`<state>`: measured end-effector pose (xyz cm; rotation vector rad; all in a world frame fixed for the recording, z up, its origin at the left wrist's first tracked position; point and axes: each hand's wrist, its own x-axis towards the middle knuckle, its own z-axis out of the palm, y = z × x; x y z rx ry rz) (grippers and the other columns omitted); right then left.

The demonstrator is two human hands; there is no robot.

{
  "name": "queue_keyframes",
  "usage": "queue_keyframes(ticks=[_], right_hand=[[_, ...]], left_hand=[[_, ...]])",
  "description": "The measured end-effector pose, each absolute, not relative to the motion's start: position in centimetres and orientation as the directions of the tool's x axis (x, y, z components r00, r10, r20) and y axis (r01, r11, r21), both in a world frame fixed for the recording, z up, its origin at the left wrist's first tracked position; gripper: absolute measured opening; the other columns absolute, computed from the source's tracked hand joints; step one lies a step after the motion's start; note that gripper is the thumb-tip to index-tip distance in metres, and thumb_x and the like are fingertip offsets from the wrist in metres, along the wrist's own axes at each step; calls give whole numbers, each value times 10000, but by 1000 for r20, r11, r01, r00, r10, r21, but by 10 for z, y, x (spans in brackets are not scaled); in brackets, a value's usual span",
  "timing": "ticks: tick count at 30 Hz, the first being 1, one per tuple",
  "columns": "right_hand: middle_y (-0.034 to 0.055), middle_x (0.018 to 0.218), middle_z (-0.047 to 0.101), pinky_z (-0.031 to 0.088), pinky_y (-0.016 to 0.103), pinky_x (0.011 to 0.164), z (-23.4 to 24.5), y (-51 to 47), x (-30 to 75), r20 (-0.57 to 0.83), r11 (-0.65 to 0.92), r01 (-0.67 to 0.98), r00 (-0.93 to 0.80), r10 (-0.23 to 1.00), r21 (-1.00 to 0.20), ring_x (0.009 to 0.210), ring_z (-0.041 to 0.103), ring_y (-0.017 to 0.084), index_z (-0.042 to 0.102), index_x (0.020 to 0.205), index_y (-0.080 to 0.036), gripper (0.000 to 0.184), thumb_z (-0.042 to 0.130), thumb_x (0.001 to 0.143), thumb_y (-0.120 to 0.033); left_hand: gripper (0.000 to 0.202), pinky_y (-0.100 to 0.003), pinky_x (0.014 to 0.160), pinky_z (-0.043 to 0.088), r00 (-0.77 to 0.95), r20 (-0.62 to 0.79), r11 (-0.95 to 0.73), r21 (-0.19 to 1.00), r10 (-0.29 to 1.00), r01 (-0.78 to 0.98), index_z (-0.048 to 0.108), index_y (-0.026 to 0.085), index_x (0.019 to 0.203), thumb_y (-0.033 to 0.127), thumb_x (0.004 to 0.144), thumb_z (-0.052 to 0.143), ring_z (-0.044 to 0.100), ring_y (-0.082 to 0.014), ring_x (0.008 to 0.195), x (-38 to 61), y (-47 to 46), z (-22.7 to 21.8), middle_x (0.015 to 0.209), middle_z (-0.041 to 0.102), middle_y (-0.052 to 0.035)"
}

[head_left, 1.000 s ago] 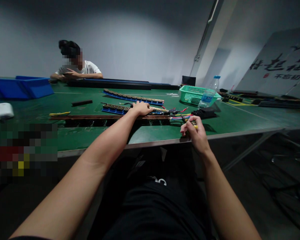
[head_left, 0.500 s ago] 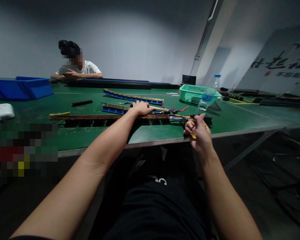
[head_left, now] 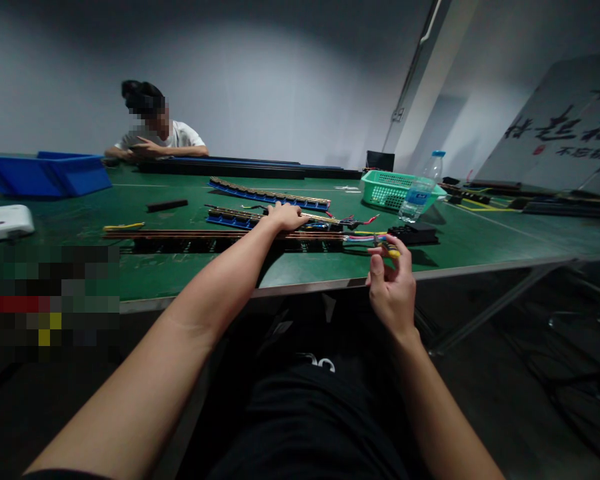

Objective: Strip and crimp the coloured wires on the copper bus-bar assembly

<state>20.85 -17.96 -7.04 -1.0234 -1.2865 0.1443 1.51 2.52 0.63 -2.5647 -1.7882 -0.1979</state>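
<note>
A long dark strip with copper-coloured rails (head_left: 205, 235) lies along the table's near edge, with coloured wires (head_left: 361, 238) coming from its right end. My left hand (head_left: 285, 217) is palm down over its middle, fingers closed over the far side; the fingertips are partly hidden. My right hand (head_left: 394, 283) is by the wires, its fingers curled around a small tool with yellow handles (head_left: 394, 253), whose exact kind is unclear. Behind the long strip are a shorter blue-based strip (head_left: 227, 218) with loose wires at its right and another blue-based strip (head_left: 270, 195).
A green basket (head_left: 387, 190) and a water bottle (head_left: 415, 198) stand at the right. A black block (head_left: 413, 233) sits beyond my right hand. To the left are a blue bin (head_left: 73, 177), a white device (head_left: 5, 223) and a short black bar (head_left: 167, 205). Another person (head_left: 163, 137) sits opposite.
My right hand has turned and its fingers now reach up toward the wires, uncovering the black block behind. The left hand keeps its place on the strip. The view has shifted slightly.
</note>
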Motion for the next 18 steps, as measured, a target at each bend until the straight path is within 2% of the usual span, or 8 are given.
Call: queue_keyframes(ticks=[5,9,11,15,18], right_hand=[[53,953,690,410,245,432,-56,-198,207,719,637,342,411,560,-691,466,510,86,585,1264,-275,408,593,920,-494],[17,858,669,403,230,419,-38,-189,211,720,698,253,453,526,-669,428,507,70,606,1160,-259,389,554,925,-564],[4,835,658,401,227,407,-31,-172,217,695,695,202,454,558,-690,413,514,67,605,1107,-250,424,555,902,-617],[-13,773,633,323,209,351,-28,-130,231,618,654,108,471,629,-749,375,511,63,580,1033,-227,504,569,845,-694],[-21,766,622,311,202,351,-32,-105,236,599,625,114,459,656,-772,376,514,61,560,1032,-219,545,552,831,-725]], left_hand=[[632,-594,1059,347,341,106,-349,67,934,935,637,278,1325,665,913,353,445,-428,1313,15,22,8,1407,580,-139],[628,-580,1052,363,350,113,-358,64,930,932,643,285,1312,671,907,357,455,-418,1304,15,22,8,1399,586,-131],[627,-574,1058,362,352,111,-359,52,929,932,638,284,1319,664,912,350,452,-410,1309,15,23,8,1402,585,-128],[641,-584,1068,352,350,110,-356,37,930,934,626,284,1338,668,911,339,451,-407,1312,15,25,7,1408,579,-129],[653,-596,1062,352,352,109,-358,41,930,933,624,281,1345,672,910,332,450,-417,1310,14,27,6,1412,575,-133]])
